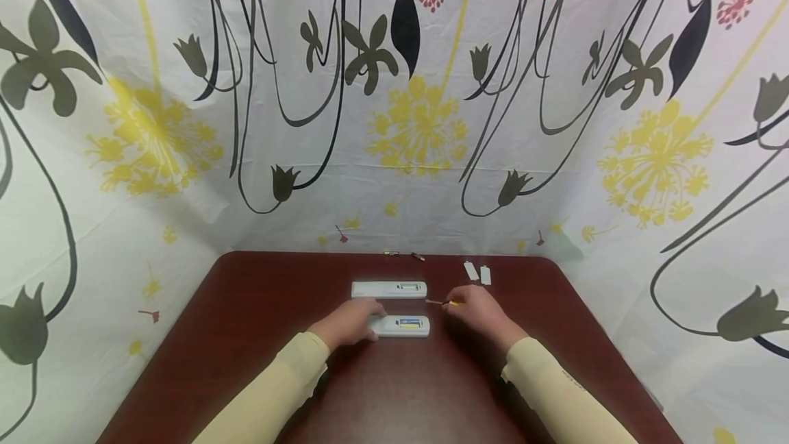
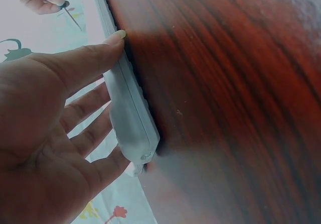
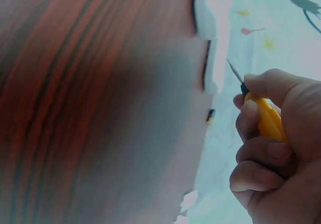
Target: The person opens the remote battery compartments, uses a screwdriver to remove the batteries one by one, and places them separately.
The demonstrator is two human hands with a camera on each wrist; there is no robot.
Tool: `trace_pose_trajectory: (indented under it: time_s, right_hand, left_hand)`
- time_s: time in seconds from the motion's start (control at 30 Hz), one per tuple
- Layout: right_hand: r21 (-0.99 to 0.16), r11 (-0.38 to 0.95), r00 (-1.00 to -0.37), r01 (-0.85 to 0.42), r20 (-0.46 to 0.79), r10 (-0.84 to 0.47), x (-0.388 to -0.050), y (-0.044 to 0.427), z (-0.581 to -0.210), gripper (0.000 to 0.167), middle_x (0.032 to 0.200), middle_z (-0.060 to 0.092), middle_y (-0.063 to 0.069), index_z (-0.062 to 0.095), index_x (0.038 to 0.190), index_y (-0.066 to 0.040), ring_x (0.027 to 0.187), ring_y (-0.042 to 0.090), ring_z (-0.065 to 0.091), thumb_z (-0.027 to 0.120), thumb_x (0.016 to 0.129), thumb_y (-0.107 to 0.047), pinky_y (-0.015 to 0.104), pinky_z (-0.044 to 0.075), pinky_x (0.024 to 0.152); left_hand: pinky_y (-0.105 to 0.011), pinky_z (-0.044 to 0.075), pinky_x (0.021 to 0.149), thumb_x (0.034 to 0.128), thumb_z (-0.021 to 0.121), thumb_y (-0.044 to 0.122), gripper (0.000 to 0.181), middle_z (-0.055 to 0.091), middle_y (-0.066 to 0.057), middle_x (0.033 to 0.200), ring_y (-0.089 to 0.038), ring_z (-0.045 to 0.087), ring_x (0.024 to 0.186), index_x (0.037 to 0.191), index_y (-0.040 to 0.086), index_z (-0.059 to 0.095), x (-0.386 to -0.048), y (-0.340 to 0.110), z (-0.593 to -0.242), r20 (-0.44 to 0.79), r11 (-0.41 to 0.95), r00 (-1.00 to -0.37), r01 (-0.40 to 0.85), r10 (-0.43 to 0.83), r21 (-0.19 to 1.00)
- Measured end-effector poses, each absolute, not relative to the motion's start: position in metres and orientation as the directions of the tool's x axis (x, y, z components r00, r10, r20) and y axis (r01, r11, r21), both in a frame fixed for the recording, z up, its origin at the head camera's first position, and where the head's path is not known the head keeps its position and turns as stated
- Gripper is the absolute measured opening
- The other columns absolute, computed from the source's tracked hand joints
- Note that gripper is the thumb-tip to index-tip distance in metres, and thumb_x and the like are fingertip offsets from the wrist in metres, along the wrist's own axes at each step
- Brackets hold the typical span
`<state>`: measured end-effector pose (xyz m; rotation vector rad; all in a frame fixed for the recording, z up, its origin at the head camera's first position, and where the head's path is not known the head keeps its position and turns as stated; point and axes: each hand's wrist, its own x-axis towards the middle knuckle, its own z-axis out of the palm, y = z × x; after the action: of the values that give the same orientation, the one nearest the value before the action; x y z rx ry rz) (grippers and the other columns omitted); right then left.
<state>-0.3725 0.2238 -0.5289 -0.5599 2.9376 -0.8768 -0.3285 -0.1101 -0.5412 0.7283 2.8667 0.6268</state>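
A white remote control [image 1: 383,325] lies face down nearest the person, with blue and yellow batteries [image 1: 409,323] in its uncovered compartment. My left hand [image 1: 350,321] grips its left end, thumb on the near edge and fingers along the far one; the left wrist view shows the remote [image 2: 128,108] side-on between them. In my right hand [image 1: 479,312] is a small screwdriver [image 3: 268,118] with a yellow handle, its thin shaft pointing left, apart from both remotes. Just behind, a second white remote [image 1: 376,289] lies parallel, its compartment also uncovered.
Two small white battery covers [image 1: 485,275] lie at the back right of the dark red wooden table [image 1: 259,307]. Small loose batteries [image 1: 418,257] rest along the table's back edge. A flowered white curtain [image 1: 345,204] hangs around the back and sides.
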Motion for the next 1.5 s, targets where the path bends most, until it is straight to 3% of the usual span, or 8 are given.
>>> trace_pose_trajectory:
  time_s: [0.23, 0.53, 0.77, 1.0, 1.23, 1.5]
  right_hand:
    - [-0.514, 0.753, -0.892, -0.412, 0.058, -0.448, -0.363, 0.215, -0.518, 0.017, 0.077, 0.072, -0.014, 0.082, 0.086, -0.029, 0.072, 0.013, 0.065, 0.081, 0.103, -0.032, 0.035, 0.058, 0.07]
    - [-0.543, 0.771, -0.9, -0.334, -0.058, -0.431, -0.349, 0.205, -0.505, 0.02, 0.073, 0.073, -0.009, 0.082, 0.08, -0.028, 0.066, 0.016, 0.065, 0.082, 0.1, -0.03, 0.036, 0.056, 0.063]
    - [-0.533, 0.773, -0.892, -0.344, -0.072, -0.446, -0.347, 0.203, -0.501, 0.027, 0.065, 0.068, -0.008, 0.079, 0.074, -0.025, 0.06, 0.014, 0.06, 0.082, 0.1, -0.027, 0.035, 0.053, 0.059]
    - [-0.431, 0.803, -0.873, -0.412, -0.064, -0.483, -0.346, 0.187, -0.484, 0.026, 0.057, 0.062, -0.009, 0.076, 0.068, -0.021, 0.054, 0.013, 0.052, 0.083, 0.094, -0.019, 0.033, 0.048, 0.054]
    - [-0.219, 0.851, -0.867, -0.478, -0.036, -0.497, -0.349, 0.163, -0.472, 0.016, 0.067, 0.064, -0.008, 0.074, 0.077, -0.02, 0.062, 0.017, 0.054, 0.084, 0.088, -0.015, 0.038, 0.051, 0.062]
    - [-0.031, 0.856, -0.853, -0.516, -0.067, -0.517, -0.356, 0.139, -0.467, 0.019, 0.075, 0.066, -0.003, 0.071, 0.086, -0.014, 0.067, 0.016, 0.057, 0.091, 0.087, -0.015, 0.042, 0.058, 0.07]
  left_hand:
    - [-0.045, 0.052, 0.114, 0.094, 0.092, 0.017, 0.042, 0.073, -0.002, 0.133, -0.024, 0.065, 0.131, 0.133, 0.013, 0.076, -0.329, -0.11, -0.542, -0.003, 0.795, -0.871, 0.447, 0.492, 0.41]
    - [-0.045, 0.052, 0.114, 0.0939, 0.092, 0.017, 0.041, 0.074, -0.003, 0.133, -0.024, 0.065, 0.13, 0.132, 0.012, 0.076, -0.329, -0.11, -0.544, 0.004, 0.787, -0.868, 0.451, 0.496, 0.422]
    - [-0.045, 0.052, 0.113, 0.0941, 0.091, 0.018, 0.042, 0.074, -0.002, 0.133, -0.023, 0.066, 0.129, 0.133, 0.013, 0.076, -0.328, -0.109, -0.544, -0.004, 0.791, -0.874, 0.438, 0.486, 0.427]
    - [-0.046, 0.053, 0.112, 0.0932, 0.092, 0.016, 0.042, 0.074, -0.003, 0.133, -0.024, 0.066, 0.13, 0.131, 0.011, 0.077, -0.327, -0.11, -0.54, 0.008, 0.787, -0.869, 0.451, 0.494, 0.421]
    - [-0.046, 0.052, 0.113, 0.0924, 0.093, 0.015, 0.041, 0.074, -0.003, 0.132, -0.025, 0.066, 0.13, 0.131, 0.012, 0.077, -0.328, -0.11, -0.54, -0.005, 0.785, -0.873, 0.435, 0.487, 0.44]
    - [-0.046, 0.053, 0.113, 0.092, 0.093, 0.015, 0.042, 0.074, -0.004, 0.132, -0.025, 0.066, 0.13, 0.131, 0.011, 0.077, -0.33, -0.11, -0.54, -0.002, 0.777, -0.867, 0.446, 0.498, 0.444]
